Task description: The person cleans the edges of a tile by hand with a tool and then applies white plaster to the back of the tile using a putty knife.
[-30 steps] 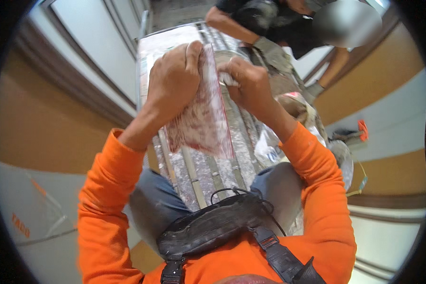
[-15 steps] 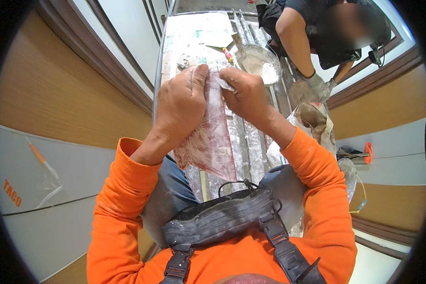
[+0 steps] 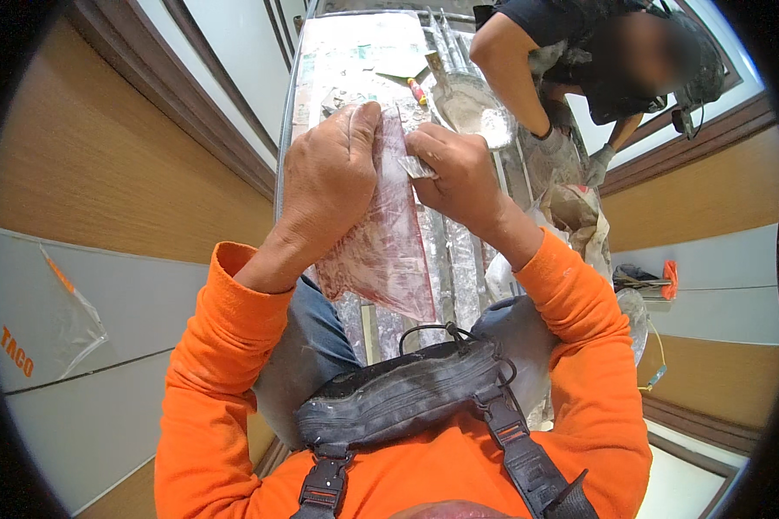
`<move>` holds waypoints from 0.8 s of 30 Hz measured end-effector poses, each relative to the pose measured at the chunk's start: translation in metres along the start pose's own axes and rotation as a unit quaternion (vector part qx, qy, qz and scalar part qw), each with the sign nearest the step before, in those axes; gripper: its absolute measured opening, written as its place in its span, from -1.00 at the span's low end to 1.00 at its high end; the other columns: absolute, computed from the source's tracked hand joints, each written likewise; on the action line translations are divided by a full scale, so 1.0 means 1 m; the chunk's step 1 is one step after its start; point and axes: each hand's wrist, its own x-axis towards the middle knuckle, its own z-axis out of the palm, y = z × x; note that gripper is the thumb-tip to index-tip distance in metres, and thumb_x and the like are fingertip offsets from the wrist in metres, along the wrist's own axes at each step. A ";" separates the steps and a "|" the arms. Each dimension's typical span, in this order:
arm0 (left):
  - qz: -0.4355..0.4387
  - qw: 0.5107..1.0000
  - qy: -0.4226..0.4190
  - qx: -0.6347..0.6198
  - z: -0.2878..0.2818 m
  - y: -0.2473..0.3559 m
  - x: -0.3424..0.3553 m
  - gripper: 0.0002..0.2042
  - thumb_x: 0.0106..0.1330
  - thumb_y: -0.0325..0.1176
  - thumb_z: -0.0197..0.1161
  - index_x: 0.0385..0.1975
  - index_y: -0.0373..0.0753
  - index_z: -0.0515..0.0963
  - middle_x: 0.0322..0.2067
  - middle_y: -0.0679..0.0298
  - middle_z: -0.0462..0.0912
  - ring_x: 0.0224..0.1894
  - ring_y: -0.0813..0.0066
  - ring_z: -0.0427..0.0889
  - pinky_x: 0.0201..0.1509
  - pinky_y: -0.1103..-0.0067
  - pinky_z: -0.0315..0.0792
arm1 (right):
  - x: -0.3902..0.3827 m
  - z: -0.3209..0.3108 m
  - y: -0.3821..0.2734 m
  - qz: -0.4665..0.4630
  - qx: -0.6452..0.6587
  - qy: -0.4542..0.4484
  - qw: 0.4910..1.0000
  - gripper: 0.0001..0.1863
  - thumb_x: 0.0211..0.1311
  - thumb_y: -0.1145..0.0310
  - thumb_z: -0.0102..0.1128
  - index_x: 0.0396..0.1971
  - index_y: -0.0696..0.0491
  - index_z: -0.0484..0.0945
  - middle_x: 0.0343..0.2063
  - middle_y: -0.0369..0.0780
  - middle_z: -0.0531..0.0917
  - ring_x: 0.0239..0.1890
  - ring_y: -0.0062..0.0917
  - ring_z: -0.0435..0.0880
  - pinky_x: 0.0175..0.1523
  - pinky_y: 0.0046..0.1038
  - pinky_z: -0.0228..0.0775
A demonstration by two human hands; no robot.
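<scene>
My left hand (image 3: 329, 182) is closed on the upper left edge of a dusty, red-tinted plastic bag (image 3: 381, 259), which hangs down in a long wedge over the slatted platform (image 3: 441, 294). Just right of it my right hand (image 3: 459, 177) is pinched at the bag's upper right edge, on a small crumpled whitish flap (image 3: 416, 166); whether that flap is part of the bag I cannot tell. Both forearms, in orange sleeves, come from below.
A co-worker in black with gloves (image 3: 597, 164) crouches at upper right beside a bucket of pale material (image 3: 467, 112). A white board (image 3: 355, 43), a red-handled tool (image 3: 417, 91) and a crumpled sack (image 3: 571, 216) lie on the platform. Wood-and-grey walls (image 3: 78, 156) flank it.
The view has shifted, showing more of the platform's far part. My two hands have drawn closer at the bag's top. The co-worker's arms and head have shifted.
</scene>
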 end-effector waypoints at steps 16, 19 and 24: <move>0.049 0.999 -0.016 -0.011 0.004 0.006 -0.008 -0.59 0.56 -0.13 -0.04 -0.34 -0.34 0.60 -0.47 -0.11 0.65 -0.39 -0.17 0.65 -0.28 0.17 0.48 | -0.004 0.002 0.012 0.030 0.000 0.047 0.998 -0.77 -0.08 0.51 0.29 -0.33 -0.01 0.62 -0.51 -0.21 0.62 -0.50 -0.28 0.68 -0.42 -0.33 0.52; 0.040 0.999 -0.014 -0.010 0.002 0.005 -0.007 -0.59 0.56 -0.12 -0.03 -0.35 -0.34 0.59 -0.47 -0.10 0.65 -0.40 -0.17 0.65 -0.28 0.17 0.48 | -0.004 -0.007 0.005 0.003 -0.012 -0.011 1.000 -0.82 0.01 0.47 0.30 -0.33 0.02 0.62 -0.50 -0.18 0.64 -0.47 -0.24 0.68 -0.41 -0.32 0.52; 0.081 0.996 -0.029 0.000 0.003 0.006 -0.011 -0.56 0.57 -0.10 -0.04 -0.35 -0.36 0.60 -0.48 -0.14 0.64 -0.41 -0.14 0.64 -0.30 0.18 0.47 | -0.004 0.006 0.020 0.042 -0.019 0.055 0.997 -0.84 0.08 0.43 0.32 -0.31 0.05 0.61 -0.48 -0.15 0.65 -0.43 -0.19 0.69 -0.37 -0.28 0.54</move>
